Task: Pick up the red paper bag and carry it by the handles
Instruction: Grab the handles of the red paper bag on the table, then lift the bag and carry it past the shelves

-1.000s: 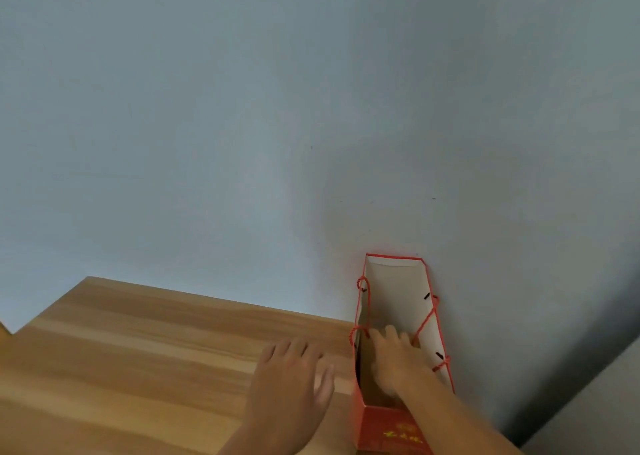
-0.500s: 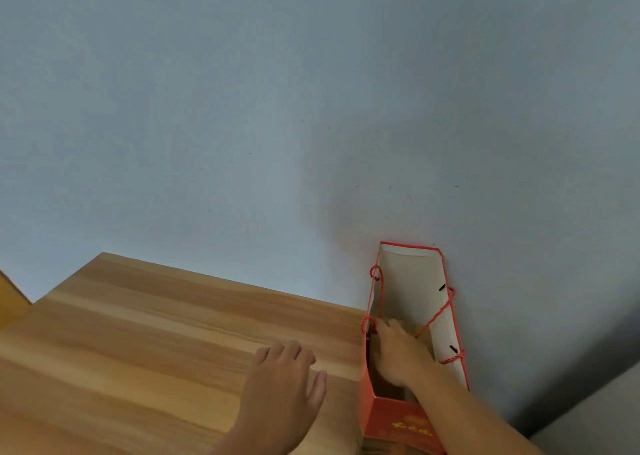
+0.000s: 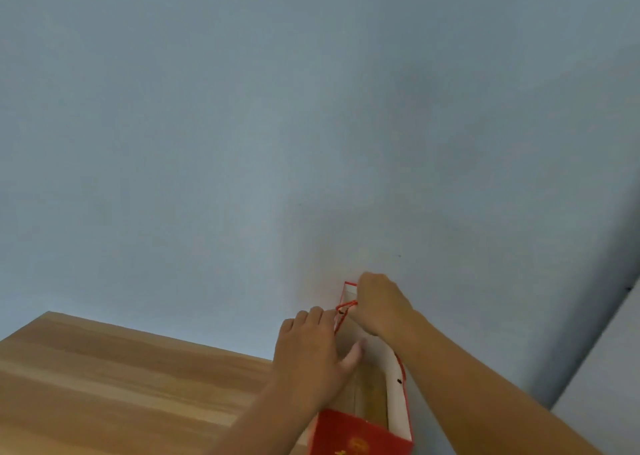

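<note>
- The red paper bag (image 3: 363,434) stands upright and open at the edge of the wooden table (image 3: 121,378), against the blue wall (image 3: 311,108); judging by that, it is not yet lifted.
- Its inside is white, with gold print on the red near face.
- A red cord handle (image 3: 346,305) rises from the bag's far rim.
- The right hand (image 3: 381,305) is closed over that cord, seemingly pinching it.
- The left hand (image 3: 315,350) rests, fingers loose, on the bag's near-left rim, gripping nothing clearly.
- Gathering both handles and lifting remain.

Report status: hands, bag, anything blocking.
Right hand closed on red cord handle. Left hand open, resting on the red paper bag rim. Bag upright beside table, against wall. Nothing blocking.
</note>
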Demonstrator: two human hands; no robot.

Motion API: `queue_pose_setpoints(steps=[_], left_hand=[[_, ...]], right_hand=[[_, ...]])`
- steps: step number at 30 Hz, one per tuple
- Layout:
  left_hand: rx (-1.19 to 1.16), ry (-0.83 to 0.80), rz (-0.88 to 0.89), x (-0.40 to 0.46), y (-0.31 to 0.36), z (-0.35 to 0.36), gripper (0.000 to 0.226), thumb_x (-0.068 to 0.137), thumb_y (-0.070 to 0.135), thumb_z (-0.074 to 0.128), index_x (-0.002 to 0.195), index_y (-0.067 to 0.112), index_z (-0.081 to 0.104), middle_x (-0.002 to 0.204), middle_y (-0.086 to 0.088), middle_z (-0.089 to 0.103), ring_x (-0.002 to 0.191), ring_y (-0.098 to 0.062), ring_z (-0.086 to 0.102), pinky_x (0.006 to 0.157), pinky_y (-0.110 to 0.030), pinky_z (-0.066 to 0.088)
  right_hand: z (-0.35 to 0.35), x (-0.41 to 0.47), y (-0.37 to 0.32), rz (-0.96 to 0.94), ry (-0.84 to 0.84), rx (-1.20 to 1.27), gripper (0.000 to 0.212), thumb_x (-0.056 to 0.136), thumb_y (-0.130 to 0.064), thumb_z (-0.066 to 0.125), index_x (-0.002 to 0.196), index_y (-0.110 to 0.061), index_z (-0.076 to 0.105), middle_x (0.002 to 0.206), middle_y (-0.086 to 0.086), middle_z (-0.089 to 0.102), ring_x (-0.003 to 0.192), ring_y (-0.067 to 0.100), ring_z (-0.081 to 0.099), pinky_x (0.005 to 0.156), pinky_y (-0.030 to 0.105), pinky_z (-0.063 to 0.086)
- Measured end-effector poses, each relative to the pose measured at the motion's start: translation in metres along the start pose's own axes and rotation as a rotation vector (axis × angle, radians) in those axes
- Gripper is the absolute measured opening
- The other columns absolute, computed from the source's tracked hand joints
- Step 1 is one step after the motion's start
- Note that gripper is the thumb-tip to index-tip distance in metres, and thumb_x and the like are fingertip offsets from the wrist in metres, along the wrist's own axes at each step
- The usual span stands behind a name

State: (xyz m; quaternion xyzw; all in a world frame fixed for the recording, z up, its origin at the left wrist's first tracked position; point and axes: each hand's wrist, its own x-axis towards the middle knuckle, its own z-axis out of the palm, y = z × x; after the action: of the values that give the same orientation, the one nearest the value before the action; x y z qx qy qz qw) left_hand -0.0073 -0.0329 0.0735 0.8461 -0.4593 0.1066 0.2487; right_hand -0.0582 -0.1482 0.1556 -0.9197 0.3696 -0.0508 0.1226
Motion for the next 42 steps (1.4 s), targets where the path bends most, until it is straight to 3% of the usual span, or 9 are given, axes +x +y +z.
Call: queue_pose_setpoints(steps=[3,5,11,15,23,28,33,36,42], left_hand=[[-0.047,-0.041,-0.048,0.0,0.019,-0.017,0.095,0.067,0.088,0.017,0.133,0.027,0.048,0.127,0.007,0.06,0.117,-0.018,0.052,0.107,-0.037,0.037],[-0.118,-0.04,-0.113,-0.002,0.022,-0.021,0.09,0.064,0.089,0.027,0.125,0.028,0.052,0.121,0.01,0.061,0.114,-0.016,0.053,0.106,-0.036,0.037],[-0.057,0.097,-0.154,-0.015,-0.007,-0.056,0.02,0.083,0.04,0.061,0.09,0.025,0.072,0.086,0.007,0.076,0.081,-0.013,0.066,0.09,-0.034,0.05],[-0.04,0.129,-0.183,-0.039,-0.04,-0.1,0.016,0.087,0.037,0.063,0.094,0.03,0.076,0.088,0.012,0.078,0.082,-0.007,0.067,0.084,-0.029,0.053],[0.042,0.215,-0.273,-0.129,-0.095,-0.162,0.016,0.083,0.035,0.062,0.092,0.032,0.074,0.081,0.014,0.075,0.079,-0.007,0.065,0.073,-0.03,0.057],[0.125,0.28,-0.433,-0.196,-0.129,-0.199,0.01,0.087,0.028,0.063,0.093,0.029,0.071,0.083,0.009,0.073,0.078,-0.01,0.065,0.069,-0.036,0.058],[0.248,0.384,-0.619,-0.266,-0.157,-0.239,0.006,0.088,0.027,0.066,0.091,0.03,0.069,0.082,0.01,0.072,0.077,-0.01,0.066,0.065,-0.033,0.055],[0.249,0.423,-0.721,-0.305,-0.178,-0.259,0.006,0.09,0.028,0.068,0.094,0.031,0.068,0.085,0.012,0.072,0.079,-0.009,0.066,0.067,-0.038,0.059],[0.191,0.565,-0.824,-0.377,-0.217,-0.301,0.009,0.093,0.024,0.068,0.094,0.033,0.066,0.09,0.016,0.068,0.085,-0.001,0.06,0.069,-0.02,0.049]], right_hand=[[-0.012,-0.008,-0.014,0.015,0.039,0.106,0.019,0.087,-0.018,0.075,0.093,-0.004,0.064,0.097,0.014,0.075,0.077,0.025,0.072,0.072,0.033,0.061],[-0.02,-0.017,-0.024,0.036,-0.03,0.218,0.027,0.083,-0.021,0.081,0.095,0.0,0.07,0.087,0.016,0.078,0.066,0.024,0.077,0.071,0.035,0.066],[-0.029,-0.04,-0.047,-0.096,-0.135,0.299,0.024,0.084,-0.016,0.073,0.093,0.006,0.075,0.089,0.02,0.08,0.078,0.026,0.081,0.083,0.044,0.065],[-0.024,-0.063,-0.065,-0.265,-0.296,0.174,0.019,0.087,-0.01,0.068,0.102,-0.002,0.077,0.094,0.017,0.079,0.082,0.021,0.08,0.086,0.041,0.065],[0.036,-0.107,-0.128,-0.578,-0.126,-0.148,0.013,0.099,-0.015,0.055,0.096,-0.013,0.067,0.098,0.004,0.067,0.083,0.019,0.068,0.068,0.028,0.05],[0.06,-0.141,-0.187,-0.902,-0.107,-0.078,0.023,0.104,-0.022,0.045,0.096,-0.013,0.064,0.107,0.002,0.051,0.089,0.019,0.056,0.072,0.034,0.051],[0.081,-0.178,-0.258,-1.079,-0.141,0.072,0.029,0.1,-0.02,0.047,0.072,-0.028,0.042,0.077,-0.005,0.052,0.065,0.011,0.052,0.054,0.025,0.036],[0.09,-0.205,-0.297,-1.191,-0.095,0.137,0.019,0.098,-0.023,0.049,0.082,-0.023,0.06,0.08,-0.003,0.064,0.07,0.016,0.062,0.065,0.04,0.056],[0.117,-0.257,-0.375,-1.273,-0.279,0.451,0.02,0.1,-0.027,0.056,0.085,-0.019,0.066,0.075,0.007,0.069,0.064,0.018,0.062,0.055,0.031,0.046]])
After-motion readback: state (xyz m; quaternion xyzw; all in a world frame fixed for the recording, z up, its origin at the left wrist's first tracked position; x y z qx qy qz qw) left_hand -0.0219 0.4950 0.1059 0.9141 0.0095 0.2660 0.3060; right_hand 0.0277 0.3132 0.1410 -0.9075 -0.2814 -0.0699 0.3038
